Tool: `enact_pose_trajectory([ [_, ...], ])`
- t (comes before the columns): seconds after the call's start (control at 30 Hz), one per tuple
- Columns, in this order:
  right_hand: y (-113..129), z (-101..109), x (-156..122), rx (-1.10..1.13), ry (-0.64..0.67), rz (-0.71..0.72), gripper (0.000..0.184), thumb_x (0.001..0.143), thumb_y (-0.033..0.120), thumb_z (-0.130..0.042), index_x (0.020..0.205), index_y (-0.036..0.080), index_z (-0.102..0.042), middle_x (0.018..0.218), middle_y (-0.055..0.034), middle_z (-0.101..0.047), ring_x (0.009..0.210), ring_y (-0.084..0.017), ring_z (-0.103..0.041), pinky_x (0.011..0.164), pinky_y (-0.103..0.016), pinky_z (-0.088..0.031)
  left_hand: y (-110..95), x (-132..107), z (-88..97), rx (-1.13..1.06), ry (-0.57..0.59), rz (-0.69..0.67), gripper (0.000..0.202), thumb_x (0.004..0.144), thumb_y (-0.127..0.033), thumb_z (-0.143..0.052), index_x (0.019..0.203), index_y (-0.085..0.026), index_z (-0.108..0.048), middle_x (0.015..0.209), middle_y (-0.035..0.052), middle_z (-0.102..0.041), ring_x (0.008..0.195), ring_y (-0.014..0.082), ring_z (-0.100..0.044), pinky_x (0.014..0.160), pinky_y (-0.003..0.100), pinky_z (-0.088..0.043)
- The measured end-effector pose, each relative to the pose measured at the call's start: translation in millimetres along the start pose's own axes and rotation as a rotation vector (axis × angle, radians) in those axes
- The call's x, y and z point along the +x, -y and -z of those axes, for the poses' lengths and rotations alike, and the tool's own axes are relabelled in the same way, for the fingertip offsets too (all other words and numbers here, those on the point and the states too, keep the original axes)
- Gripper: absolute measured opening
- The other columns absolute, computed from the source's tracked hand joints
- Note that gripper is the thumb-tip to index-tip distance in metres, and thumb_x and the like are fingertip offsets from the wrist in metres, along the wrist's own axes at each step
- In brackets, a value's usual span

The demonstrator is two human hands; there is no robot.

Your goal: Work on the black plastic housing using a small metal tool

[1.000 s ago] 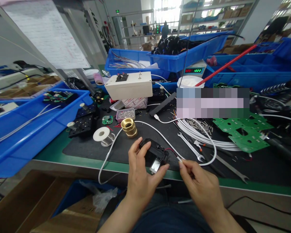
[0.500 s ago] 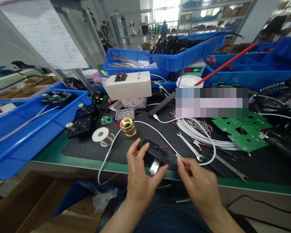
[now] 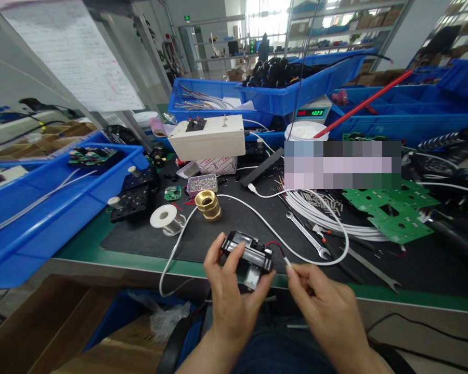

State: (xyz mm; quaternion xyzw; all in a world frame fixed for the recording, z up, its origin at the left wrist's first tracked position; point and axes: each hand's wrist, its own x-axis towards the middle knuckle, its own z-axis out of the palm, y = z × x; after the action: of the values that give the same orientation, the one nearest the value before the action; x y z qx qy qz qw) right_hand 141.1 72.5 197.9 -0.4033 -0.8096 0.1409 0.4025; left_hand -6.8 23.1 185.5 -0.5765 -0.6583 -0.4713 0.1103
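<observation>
My left hand (image 3: 230,291) grips a small black module (image 3: 247,252) with a metal plug end, held just over the bench's front edge. A short red wire comes out of the module's right side. My right hand (image 3: 325,306) pinches the end of a white cable (image 3: 257,215) right beside that wire. The cable loops back over the black mat (image 3: 203,234) and around to the left.
On the mat lie a brass fitting (image 3: 207,204), a solder spool (image 3: 164,217), a tray of small screws (image 3: 201,183), wrenches (image 3: 308,236) and green circuit boards (image 3: 393,208). A beige box (image 3: 208,136) and blue bins (image 3: 42,197) stand behind and to the left.
My left hand has turned the black module and lowered it slightly toward me. My right hand has kept its pinch on the cable end and shifted a little down.
</observation>
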Motion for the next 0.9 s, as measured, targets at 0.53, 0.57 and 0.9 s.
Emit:
enact_pose_trajectory([
  [0.53,-3,50,6,0.742,0.755,-0.776,0.037,0.081,0.055,-0.05,0.072,0.018,-0.051,0.038,0.0095,-0.039,0.032,-0.004,-0.027,0.036,-0.017,-0.019,-6,-6,-2.8,-0.001,-0.026,-0.188,0.044,0.08,-0.016,-0.071,0.118,-0.015,-0.048,0.138,0.0175,-0.028,0.129,0.0304,-0.034,0.103,0.044,-0.04],
  [0.57,-7,50,9,0.779,0.776,-0.794,0.037,0.081,0.055,-0.051,0.074,0.018,-0.051,0.038,0.0099,-0.039,0.033,-0.004,-0.027,0.037,-0.017,-0.018,-6,-6,-2.1,-0.003,-0.019,-0.182,0.044,0.08,-0.016,-0.07,0.119,-0.015,-0.048,0.139,0.0174,-0.028,0.129,0.0304,-0.034,0.102,0.044,-0.041],
  [0.9,-17,34,23,0.704,0.76,-0.628,0.033,0.085,0.047,-0.052,0.077,0.016,-0.061,0.044,0.0076,-0.044,0.039,-0.005,-0.035,0.04,-0.017,-0.025,2,-2,1.1,-0.089,0.043,-0.156,0.046,0.081,-0.016,-0.068,0.122,-0.014,-0.046,0.14,0.0193,-0.028,0.13,0.031,-0.035,0.102,0.045,-0.041],
])
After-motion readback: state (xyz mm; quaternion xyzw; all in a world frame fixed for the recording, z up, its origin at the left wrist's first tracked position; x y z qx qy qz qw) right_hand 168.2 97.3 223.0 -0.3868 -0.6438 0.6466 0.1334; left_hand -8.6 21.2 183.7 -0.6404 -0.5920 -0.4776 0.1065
